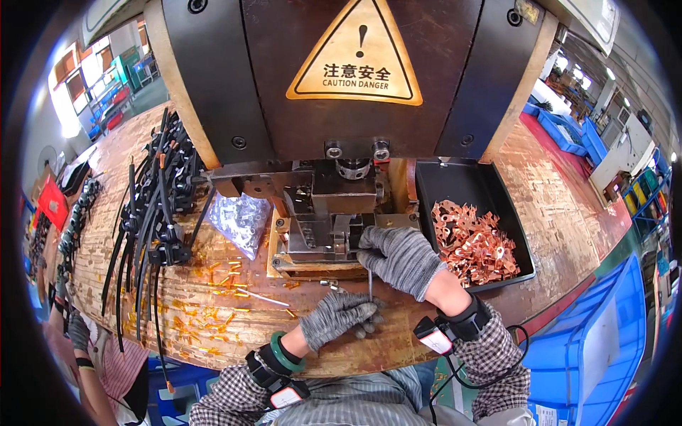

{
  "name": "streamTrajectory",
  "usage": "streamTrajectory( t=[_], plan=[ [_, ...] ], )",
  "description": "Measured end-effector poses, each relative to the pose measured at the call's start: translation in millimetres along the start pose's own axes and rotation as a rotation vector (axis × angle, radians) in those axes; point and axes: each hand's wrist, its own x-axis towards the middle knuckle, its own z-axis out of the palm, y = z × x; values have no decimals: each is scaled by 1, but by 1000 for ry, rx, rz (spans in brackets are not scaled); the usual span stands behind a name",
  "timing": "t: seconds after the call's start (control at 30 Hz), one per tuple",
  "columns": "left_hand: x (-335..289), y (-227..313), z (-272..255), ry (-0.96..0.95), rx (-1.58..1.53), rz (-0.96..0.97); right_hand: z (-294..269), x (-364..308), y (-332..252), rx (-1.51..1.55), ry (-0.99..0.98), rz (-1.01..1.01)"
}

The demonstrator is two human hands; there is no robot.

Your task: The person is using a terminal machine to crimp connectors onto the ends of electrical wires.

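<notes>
My left hand (pixel 337 318), in a grey knit glove, is low in front of the press, its fingers closed at the lower end of a thin metal rod (pixel 370 285). The rod stands nearly upright between my two hands. Above and to the right, my gloved right hand (pixel 401 259) reaches to the front of the die block (pixel 320 245), its fingertips pressed together at the metal. Whatever those fingertips hold is hidden by the glove. The press head (pixel 362 121), dark and bearing a yellow warning triangle, stands over the die.
A black tray (pixel 526 266) of copper terminals (pixel 474 245) stands right of the die. To the left lie a plastic bag (pixel 239 221) of small parts, scattered orange pieces (pixel 206 319) and black cables (pixel 153 213). A blue bin (pixel 597 348) is at lower right; a co-worker's gloved hand (pixel 78 331) shows far left.
</notes>
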Motion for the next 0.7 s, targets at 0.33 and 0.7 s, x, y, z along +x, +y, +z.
streamTrajectory(
  t=[0.33,0.7],
  plan=[
    [6,-15,-13,115,195,135,10,0,-9,-337,-18,-103],
    [-21,18,29,187,-7,11,17,-5,-2,-50,173,-36]
  ],
)
